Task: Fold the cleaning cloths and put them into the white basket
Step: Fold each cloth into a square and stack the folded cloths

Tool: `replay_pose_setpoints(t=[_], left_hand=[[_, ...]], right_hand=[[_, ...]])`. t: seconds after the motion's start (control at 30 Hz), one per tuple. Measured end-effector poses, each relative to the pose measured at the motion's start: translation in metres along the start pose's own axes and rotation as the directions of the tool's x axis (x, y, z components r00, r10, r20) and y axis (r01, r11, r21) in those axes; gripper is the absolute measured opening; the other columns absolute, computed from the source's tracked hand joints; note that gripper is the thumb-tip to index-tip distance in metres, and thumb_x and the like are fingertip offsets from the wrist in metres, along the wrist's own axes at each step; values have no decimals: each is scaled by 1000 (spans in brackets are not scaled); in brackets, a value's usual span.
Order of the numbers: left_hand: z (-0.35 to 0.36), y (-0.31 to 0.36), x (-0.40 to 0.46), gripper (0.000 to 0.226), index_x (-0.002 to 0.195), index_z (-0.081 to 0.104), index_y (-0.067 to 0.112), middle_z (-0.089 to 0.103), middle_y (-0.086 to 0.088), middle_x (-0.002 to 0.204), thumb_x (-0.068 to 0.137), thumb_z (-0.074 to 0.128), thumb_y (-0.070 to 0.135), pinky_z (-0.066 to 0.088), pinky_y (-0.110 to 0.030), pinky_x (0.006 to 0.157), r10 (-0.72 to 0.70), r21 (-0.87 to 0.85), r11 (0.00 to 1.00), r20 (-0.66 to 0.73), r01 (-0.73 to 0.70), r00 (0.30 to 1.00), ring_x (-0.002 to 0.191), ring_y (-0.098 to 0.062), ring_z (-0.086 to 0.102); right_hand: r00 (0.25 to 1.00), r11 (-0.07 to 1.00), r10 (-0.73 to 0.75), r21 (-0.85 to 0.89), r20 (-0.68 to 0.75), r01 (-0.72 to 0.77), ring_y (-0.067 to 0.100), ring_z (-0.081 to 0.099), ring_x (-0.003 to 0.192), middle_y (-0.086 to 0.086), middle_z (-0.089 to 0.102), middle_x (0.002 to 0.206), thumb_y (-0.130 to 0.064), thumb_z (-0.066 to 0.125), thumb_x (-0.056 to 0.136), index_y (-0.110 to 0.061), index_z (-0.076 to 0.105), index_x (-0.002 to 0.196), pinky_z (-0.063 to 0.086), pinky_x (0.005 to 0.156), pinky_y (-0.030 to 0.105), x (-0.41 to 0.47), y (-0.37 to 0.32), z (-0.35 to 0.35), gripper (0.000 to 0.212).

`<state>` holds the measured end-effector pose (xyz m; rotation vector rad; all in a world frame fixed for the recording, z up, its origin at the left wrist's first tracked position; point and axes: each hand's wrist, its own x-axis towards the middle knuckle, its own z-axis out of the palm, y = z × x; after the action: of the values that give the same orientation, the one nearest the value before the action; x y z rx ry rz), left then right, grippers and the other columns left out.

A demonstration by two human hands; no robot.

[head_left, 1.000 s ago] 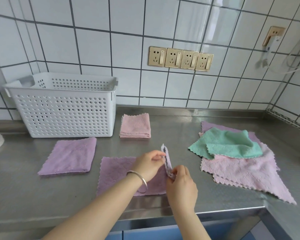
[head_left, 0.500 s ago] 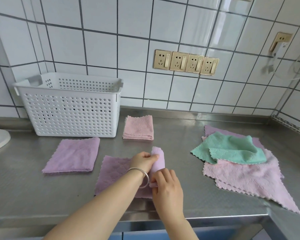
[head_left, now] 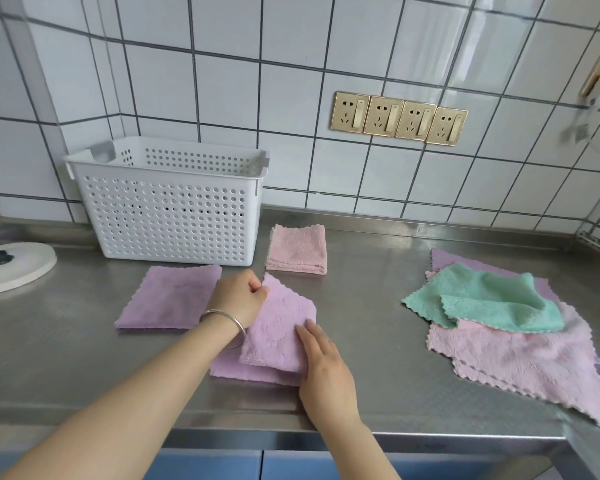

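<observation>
Fingers [head_left: 257, 289] of my left hand [head_left: 238, 299] are pinching the far corner of the lilac cloth [head_left: 278, 330] I am folding; my right hand [head_left: 326, 372] is pressing flat on its near right part, fingers together. This cloth is lying near-centre on the steel tabletop [head_left: 368, 341]. A folded lilac cloth [head_left: 167, 299] is sitting just left of it, a folded pink cloth [head_left: 297, 249] beyond it. The white basket [head_left: 174, 209] is standing far left. An unfolded pile, green cloth [head_left: 492, 299] over pink cloths [head_left: 520, 355], is waiting right.
</observation>
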<state>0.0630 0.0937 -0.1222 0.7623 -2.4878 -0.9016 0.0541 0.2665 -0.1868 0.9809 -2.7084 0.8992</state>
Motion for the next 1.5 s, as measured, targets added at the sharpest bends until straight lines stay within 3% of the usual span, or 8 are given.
replay_pose_setpoints(t=[0.27,0.47,0.63,0.83,1.03,1.23,1.4,1.5], left_hand=[[-3,-29,-1,27,65,44,20,60,-5,75,89,56,20,44,-32,73,-53,26,998,-13,54,998,77,-25,54],[-1,-43,0,18,74,49,16,67,-9,81,90,56,23,43,-31,67,-63,102,993,-29,66,998,78,-28,58],[3,-58,-1,17,77,48,18,70,-11,89,89,56,26,37,-27,64,-28,203,978,-54,39,998,84,-30,61],[5,-68,1,15,91,59,14,70,-12,94,89,56,29,39,-28,66,-36,282,959,-31,43,999,88,-33,62],[-3,-64,12,15,79,51,18,68,-9,98,91,54,28,43,-30,79,-166,236,963,132,132,977,95,-28,60],[-11,-60,22,26,68,47,17,60,-8,82,92,53,26,36,-24,69,-202,309,943,236,124,951,75,-23,50],[-6,-72,14,15,82,49,17,68,-10,95,92,52,29,45,-32,73,-110,302,951,109,73,988,86,-29,60],[-3,-76,1,16,100,49,13,66,-9,100,94,47,27,44,-34,62,57,446,893,22,-60,998,85,-32,63]], right_hand=[[993,992,-111,-59,-50,108,15,40,134,-4,40,147,7,52,76,-19,48,135,50,88,25,4,2,19,65],[983,978,-179,-100,45,183,16,67,104,-1,67,119,3,75,47,-20,67,111,54,63,16,5,4,21,69],[972,963,-218,-142,83,228,13,67,103,-5,68,115,-7,83,45,-24,68,107,53,63,13,6,3,19,66],[956,944,-283,-153,74,291,17,67,104,-4,69,115,-13,63,57,-25,68,107,58,66,21,8,3,22,52],[944,935,-325,-128,63,331,20,67,105,-3,68,116,-11,60,56,-24,67,109,58,71,26,8,6,22,56],[938,925,-341,-154,63,346,15,65,107,-8,68,116,-21,38,64,-28,66,110,55,73,22,5,2,19,55],[930,915,-353,-168,101,366,15,59,116,-7,62,125,-28,43,67,-31,59,119,51,83,26,4,7,18,55],[914,902,-375,-166,153,398,15,46,129,-7,52,138,-39,42,78,-34,52,129,39,99,31,3,11,20,53]])
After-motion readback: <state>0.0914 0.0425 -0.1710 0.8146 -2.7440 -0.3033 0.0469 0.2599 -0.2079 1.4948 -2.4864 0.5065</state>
